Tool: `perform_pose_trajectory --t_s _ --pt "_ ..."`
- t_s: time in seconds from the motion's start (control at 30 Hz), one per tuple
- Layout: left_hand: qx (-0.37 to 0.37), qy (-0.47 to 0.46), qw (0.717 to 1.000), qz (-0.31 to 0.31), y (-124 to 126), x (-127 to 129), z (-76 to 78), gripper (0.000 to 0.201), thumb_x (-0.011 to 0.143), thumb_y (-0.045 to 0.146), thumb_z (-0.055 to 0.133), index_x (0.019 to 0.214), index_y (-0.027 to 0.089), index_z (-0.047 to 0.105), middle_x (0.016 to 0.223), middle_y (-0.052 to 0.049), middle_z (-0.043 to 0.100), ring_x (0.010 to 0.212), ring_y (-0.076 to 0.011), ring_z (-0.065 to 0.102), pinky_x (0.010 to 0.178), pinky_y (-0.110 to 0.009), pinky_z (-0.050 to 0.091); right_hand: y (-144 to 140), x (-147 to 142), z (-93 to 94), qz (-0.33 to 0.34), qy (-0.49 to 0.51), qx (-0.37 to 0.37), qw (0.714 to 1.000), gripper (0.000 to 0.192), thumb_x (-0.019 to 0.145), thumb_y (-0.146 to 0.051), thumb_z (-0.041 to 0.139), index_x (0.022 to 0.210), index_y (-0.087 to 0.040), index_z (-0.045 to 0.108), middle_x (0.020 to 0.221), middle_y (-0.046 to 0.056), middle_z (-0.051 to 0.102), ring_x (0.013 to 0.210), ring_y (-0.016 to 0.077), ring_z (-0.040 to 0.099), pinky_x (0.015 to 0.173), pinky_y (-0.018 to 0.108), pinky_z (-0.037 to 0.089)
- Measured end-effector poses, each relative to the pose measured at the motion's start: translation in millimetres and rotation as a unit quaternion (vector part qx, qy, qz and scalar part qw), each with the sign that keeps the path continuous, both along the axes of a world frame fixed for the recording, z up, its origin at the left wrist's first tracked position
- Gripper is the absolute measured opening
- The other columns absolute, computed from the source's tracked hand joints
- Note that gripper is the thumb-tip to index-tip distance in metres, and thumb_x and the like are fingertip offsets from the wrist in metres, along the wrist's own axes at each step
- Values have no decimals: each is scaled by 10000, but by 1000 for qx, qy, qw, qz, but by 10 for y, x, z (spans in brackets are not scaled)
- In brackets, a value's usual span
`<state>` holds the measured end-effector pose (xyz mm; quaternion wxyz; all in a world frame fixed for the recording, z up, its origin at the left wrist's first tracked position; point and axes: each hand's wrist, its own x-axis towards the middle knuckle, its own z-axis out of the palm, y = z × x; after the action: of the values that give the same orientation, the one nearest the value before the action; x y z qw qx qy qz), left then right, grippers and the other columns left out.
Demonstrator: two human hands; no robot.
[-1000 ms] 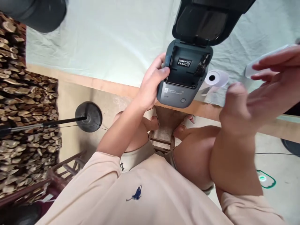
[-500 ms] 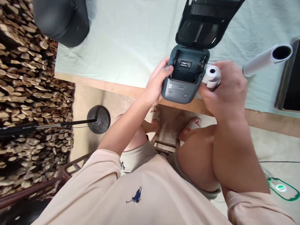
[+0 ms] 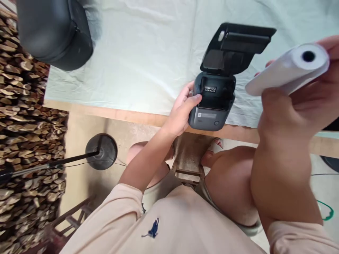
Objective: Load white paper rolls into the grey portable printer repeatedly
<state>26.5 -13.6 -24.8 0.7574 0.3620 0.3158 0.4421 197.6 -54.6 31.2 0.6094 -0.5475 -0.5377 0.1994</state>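
A dark grey portable label printer (image 3: 208, 120) is at the table's front edge with its black lid (image 3: 229, 53) swung up. Its paper bay shows a small white label on the floor inside. My left hand (image 3: 181, 109) grips the printer's left side, thumb over the rim of the bay. Up and to the right of it, my right hand (image 3: 296, 106) is closed around a white paper roll (image 3: 283, 70), apart from the printer and near the camera. The roll's dark core hole faces me, and a loose paper edge shows along its lower side.
A black rounded case (image 3: 55, 35) stands on the pale tablecloth (image 3: 143, 53) at the left. Below the table's wooden edge are a round black stand base (image 3: 102, 153) and a wooden stool (image 3: 188, 173). Stacked firewood (image 3: 29, 141) lines the left.
My right hand has lifted the paper roll away from the printer, up and right toward the camera. The printer now appears slightly lower and farther right in view, still in my left hand.
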Motion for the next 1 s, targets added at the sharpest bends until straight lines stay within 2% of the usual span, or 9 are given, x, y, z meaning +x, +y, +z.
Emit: perform_pose_trajectory --t_s 0.1,0.2,0.27,0.37,0.53,0.63,0.77,0.87,1.0 --pt "-10 -3 1000 4 -16 -12 39 270 862 374 595 1078 218 553 992 -9 678 1269 -254 600 1013 -373 544 43 -178 249 31 -124 11 992 312 766 -136 522 1058 -193 617 931 -8 557 822 40 477 710 244 370" --pt "-33 -7 999 30 -15 -11 93 109 909 271 521 1001 231 563 901 -2 657 1290 -225 575 1090 -372 507 156 -323 322 99 -173 -28 979 364 734 -128 511 1080 -140 626 910 -2 571 788 42 482 695 226 400" --pt "-44 -5 998 41 -3 -6 117 120 927 247 482 1013 223 562 918 3 654 1315 -213 557 1132 -372 481 230 -356 273 99 -149 -36 983 371 711 -103 511 1064 -123 622 920 1 599 800 56 527 727 230 458" --pt "-48 -11 998 27 19 -9 123 210 952 293 447 1094 183 555 1088 7 658 1386 -227 509 1165 -394 458 284 -306 181 68 -140 -37 987 385 693 -71 531 1064 -139 608 985 3 656 886 88 623 806 248 533" --pt "-65 -14 998 7 31 -41 100 301 925 370 541 1192 230 544 1256 1 651 1382 -245 522 1131 -372 494 276 -140 201 46 -311 -84 946 412 716 -113 592 1102 -248 640 1073 -9 689 962 137 654 841 292 547" --pt "-71 3 997 8 20 -52 82 453 905 411 589 1319 284 453 1293 -1 639 1316 -251 582 1070 -381 539 290 -93 203 70 -350 -88 930 415 715 -101 559 1093 -236 663 1071 3 692 971 154 653 823 311 531" --pt "-57 14 998 -4 -2 -64 48 596 889 454 622 1403 340 341 1312 0 630 1248 -244 631 992 -373 575 336 -77 111 97 -379 -124 912 346 713 -148 564 1019 -247 692 962 -3 698 861 176 639 728 337 480" --pt "-52 23 998 -12 -12 -72 41 605 889 458 622 1406 358 325 1317 5 627 1228 -239 643 969 -370 582 354 -74 47 97 -363 -132 917 251 752 -154 551 926 -252 704 919 -17 707 825 167 636 740 341 485" --pt "-55 14 998 1 -10 -67 66 552 889 457 611 1366 321 368 1311 -11 627 1256 -258 622 995 -392 568 338 -81 34 94 -338 -102 931 178 836 -178 557 860 -253 717 910 -5 714 818 134 634 781 322 497"
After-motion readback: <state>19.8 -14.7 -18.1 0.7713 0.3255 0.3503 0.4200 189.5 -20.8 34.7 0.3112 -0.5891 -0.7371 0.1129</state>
